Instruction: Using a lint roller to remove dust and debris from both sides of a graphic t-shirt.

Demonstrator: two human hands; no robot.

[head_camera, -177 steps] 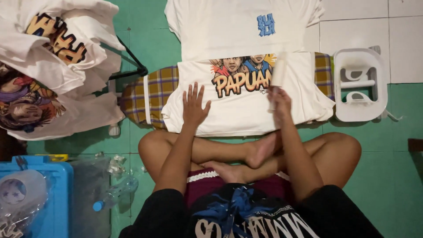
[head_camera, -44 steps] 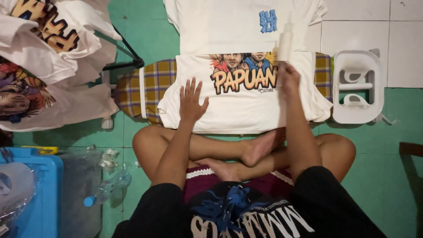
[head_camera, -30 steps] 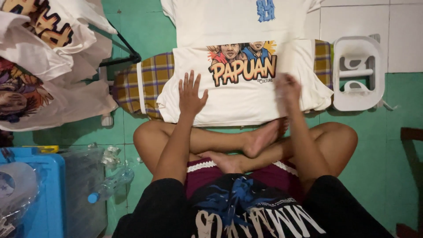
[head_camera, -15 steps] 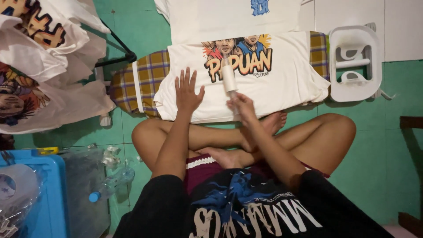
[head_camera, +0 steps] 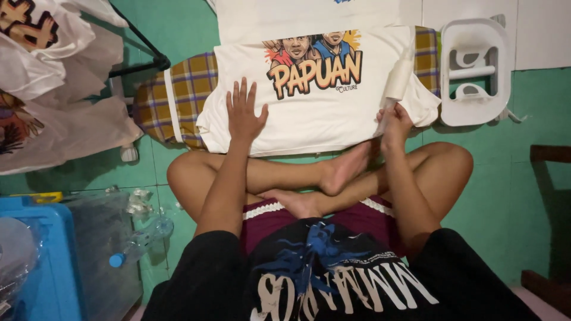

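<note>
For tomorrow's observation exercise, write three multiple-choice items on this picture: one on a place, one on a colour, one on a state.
1. Where does the white roller lie?
A. on the shirt's right edge
B. in the blue bin
C. on the white stand

2. What colour is the floor?
A. red
B. green
C. black

3. How is the left hand?
A. clenched in a fist
B. holding a bottle
C. flat, fingers spread

Answers: 1 A, the right hand holds it against the white printed T-shirt; 2 B, the tiles are green; 3 C, the palm presses the shirt on the plaid ironing board.
</note>
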